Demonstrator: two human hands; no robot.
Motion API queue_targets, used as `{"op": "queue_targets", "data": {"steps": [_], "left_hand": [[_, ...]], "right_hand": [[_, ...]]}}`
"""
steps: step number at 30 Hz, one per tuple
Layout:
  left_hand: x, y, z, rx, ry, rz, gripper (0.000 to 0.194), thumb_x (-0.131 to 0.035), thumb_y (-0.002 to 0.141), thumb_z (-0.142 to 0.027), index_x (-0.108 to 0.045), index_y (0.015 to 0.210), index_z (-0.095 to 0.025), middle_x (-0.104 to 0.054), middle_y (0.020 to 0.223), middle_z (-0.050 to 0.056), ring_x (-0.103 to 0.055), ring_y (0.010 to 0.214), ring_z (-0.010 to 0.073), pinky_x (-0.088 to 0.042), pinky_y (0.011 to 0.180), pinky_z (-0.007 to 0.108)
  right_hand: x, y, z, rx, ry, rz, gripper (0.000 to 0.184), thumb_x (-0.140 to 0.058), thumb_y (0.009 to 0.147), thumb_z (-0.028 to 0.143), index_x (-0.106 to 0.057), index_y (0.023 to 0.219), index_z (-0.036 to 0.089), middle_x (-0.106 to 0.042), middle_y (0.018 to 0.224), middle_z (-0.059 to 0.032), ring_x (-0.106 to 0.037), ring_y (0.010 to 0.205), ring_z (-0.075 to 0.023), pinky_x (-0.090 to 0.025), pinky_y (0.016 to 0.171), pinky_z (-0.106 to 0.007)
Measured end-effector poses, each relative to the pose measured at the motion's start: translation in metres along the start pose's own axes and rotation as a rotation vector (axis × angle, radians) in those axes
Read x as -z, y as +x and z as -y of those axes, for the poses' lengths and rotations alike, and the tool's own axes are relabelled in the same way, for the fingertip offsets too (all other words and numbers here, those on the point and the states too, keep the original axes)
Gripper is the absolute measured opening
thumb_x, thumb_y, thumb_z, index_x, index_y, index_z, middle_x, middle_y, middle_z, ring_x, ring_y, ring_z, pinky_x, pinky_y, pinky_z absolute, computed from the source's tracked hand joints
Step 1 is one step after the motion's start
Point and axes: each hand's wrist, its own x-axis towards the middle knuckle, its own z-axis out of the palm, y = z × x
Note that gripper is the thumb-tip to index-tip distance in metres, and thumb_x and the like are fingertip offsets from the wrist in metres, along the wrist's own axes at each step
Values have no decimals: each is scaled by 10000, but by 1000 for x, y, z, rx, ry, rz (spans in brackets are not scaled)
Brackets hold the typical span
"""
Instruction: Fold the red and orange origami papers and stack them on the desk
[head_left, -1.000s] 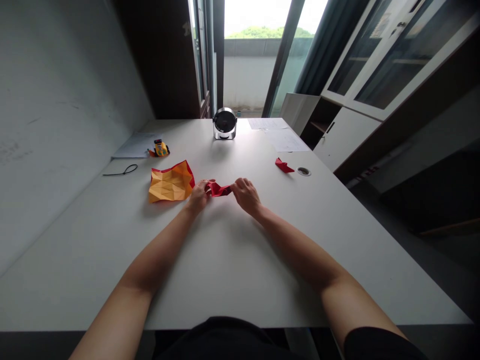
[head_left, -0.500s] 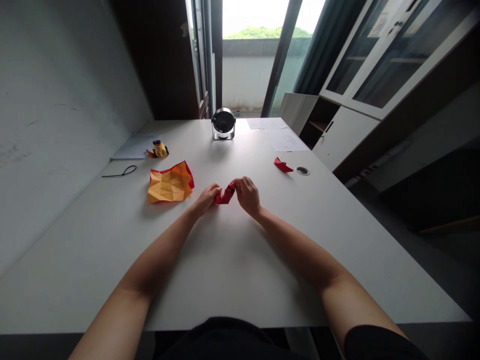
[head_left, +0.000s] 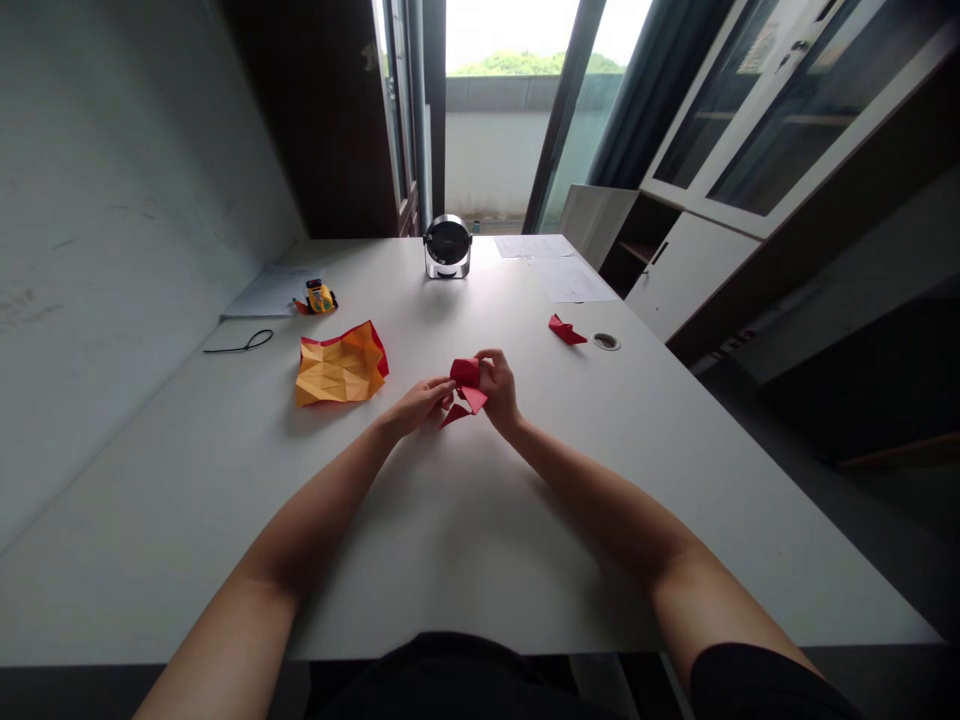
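A folded red origami paper point(head_left: 468, 376) is held up between both hands over the white table. My left hand point(head_left: 424, 403) pinches its left side, with a pointed flap hanging below the fingers. Closed round the right edge of the paper is my right hand point(head_left: 500, 386), its index finger bent over the top. Left of the hands lies a creased sheet of paper point(head_left: 341, 368), orange on the upper face and red at the edges. Farther right rests a small folded red paper piece point(head_left: 567, 330).
The white table point(head_left: 480, 560) carries a round black device on a silver stand point(head_left: 448, 246) at the back. A yellow toy point(head_left: 320, 297) and a black cable tie point(head_left: 251, 343) lie at left. A cable hole point(head_left: 606, 342) and printed sheets point(head_left: 570, 278) are at right.
The red paper has been turned and spread, now showing a broad upper panel and lower points. My right hand has rolled slightly and closed further round its edge.
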Motion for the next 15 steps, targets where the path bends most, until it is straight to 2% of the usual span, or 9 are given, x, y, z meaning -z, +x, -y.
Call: {"op": "queue_targets", "data": {"steps": [3, 7, 12, 15], "left_hand": [[-4, 1, 2, 22, -76, -19, 336, -740, 818, -449, -702, 961, -147, -611, 723, 16, -559, 640, 117, -455, 651, 247], [-14, -2, 0, 51, -226, 1, 397, -727, 832, -471, -698, 1059, -146, -690, 919, 75, -640, 807, 164, -519, 754, 284], [-22, -7, -2, 58, -301, 30, 388, -681, 868, -489, -685, 1106, -182, -693, 1049, 95, -660, 909, 188, -544, 803, 317], [-24, -9, -3, 57, -303, 62, 360, -694, 862, -417, -676, 1145, -195, -681, 1077, 98, -659, 946, 194, -551, 868, 355]], "right_hand": [[-6, -1, -5, -74, 131, 2, 138, -454, 939, 399, -458, 982, 267, -553, 686, 38, -489, 542, -142, -408, 501, -249], [-10, -5, -2, -61, 139, -35, 166, -417, 951, 422, -429, 1012, 268, -578, 784, 8, -557, 629, -155, -476, 560, -267], [-11, -6, 5, -23, 168, -79, 177, -413, 960, 432, -418, 1039, 274, -622, 941, -22, -614, 746, -164, -526, 652, -291], [-11, -6, 7, -35, 149, -92, 162, -434, 955, 408, -422, 1037, 269, -652, 979, -33, -634, 809, -176, -533, 707, -312]]}}
